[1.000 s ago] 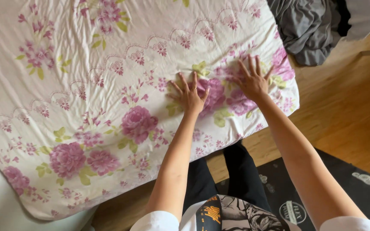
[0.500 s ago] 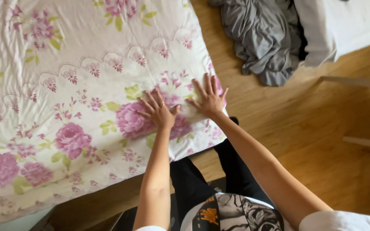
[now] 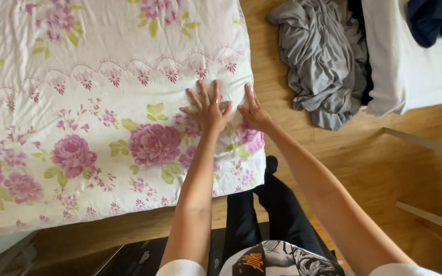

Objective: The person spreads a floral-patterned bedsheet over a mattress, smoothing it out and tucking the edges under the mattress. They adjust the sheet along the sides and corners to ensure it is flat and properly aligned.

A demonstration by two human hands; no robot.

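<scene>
floral quilt [image 3: 103, 102], white with pink flowers, spread flat over left and centre of view, corner hanging over wooden floor [image 3: 364, 163]. left hand [image 3: 206, 108], fingers spread, palm flat on quilt near its right edge. right hand [image 3: 254, 113] just beside, flat on same edge, gripping nothing. crumpled grey cloth [image 3: 318, 56] on floor, right.

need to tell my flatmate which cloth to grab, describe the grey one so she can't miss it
Start at the floral quilt under both hands. Right of it, on the wooden floor, lies a crumpled grey cloth against a white bed. It is the only plain grey heap; the quilt is flowered.
</scene>
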